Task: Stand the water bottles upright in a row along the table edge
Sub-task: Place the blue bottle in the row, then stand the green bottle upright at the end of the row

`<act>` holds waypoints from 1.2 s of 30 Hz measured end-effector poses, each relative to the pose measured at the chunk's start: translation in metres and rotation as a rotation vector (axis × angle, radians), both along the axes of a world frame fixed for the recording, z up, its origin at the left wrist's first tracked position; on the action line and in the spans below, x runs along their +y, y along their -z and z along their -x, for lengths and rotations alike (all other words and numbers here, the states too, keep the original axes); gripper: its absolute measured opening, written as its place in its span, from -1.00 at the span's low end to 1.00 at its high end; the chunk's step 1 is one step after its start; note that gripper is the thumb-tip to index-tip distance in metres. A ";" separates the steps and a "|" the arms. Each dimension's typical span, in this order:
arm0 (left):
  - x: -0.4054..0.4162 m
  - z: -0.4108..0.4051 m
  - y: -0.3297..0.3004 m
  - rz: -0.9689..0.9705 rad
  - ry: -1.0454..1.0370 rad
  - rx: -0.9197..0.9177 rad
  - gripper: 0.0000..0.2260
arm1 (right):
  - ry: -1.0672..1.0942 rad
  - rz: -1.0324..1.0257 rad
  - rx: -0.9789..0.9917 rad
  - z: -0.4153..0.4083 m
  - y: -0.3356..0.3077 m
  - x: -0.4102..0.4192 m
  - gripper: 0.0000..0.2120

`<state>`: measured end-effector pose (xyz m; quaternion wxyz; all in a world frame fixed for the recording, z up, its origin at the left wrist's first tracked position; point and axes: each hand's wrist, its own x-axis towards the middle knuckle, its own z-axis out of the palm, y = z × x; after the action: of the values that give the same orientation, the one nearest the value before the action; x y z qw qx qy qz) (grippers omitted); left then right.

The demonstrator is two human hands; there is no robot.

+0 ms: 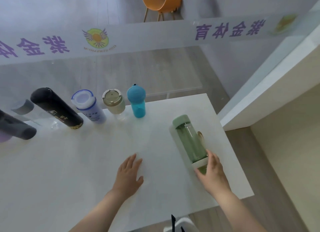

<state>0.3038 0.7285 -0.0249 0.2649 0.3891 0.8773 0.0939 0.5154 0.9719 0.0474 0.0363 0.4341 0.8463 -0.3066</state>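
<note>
Water bottles: row standing along far tabletop (155,162) edge, ending at blue bottle (137,102). I am gripping green bottle (190,140) base with right hand (212,171), apart from row; left hand (129,174) resting open, flat. Placement remaining.

I see my right hand (212,171) gripping the base of a green translucent bottle (189,138), my left hand (129,173) flat on the white table (86,162); a blue plastic bottle (137,102) stands upright at the far edge.

bottle row (110,105) along table (86,162) far edge, one bottle (190,140) lying R
</note>
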 end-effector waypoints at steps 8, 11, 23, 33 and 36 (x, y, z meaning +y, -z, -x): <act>0.050 -0.063 0.007 0.103 -0.061 0.072 -0.41 | -0.095 0.218 0.030 -0.008 0.010 0.028 0.00; 0.056 -0.071 0.009 0.139 -0.112 0.073 -0.38 | -0.114 0.246 0.059 -0.006 0.015 0.034 -0.03; 0.075 -0.087 -0.002 0.200 -0.220 0.082 -0.32 | -0.032 0.377 0.199 -0.013 0.005 0.070 -0.15; 0.072 -0.087 0.001 0.169 -0.232 0.106 -0.21 | -0.020 0.138 0.441 0.006 -0.053 0.096 -0.23; 0.071 -0.087 0.003 0.144 -0.244 0.102 -0.18 | -0.040 0.071 0.531 0.022 -0.072 0.102 -0.25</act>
<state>0.3907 0.7997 -0.0281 0.2341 0.2636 0.9348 0.0422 0.4935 1.0737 0.1195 -0.1659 0.3203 0.8231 -0.4386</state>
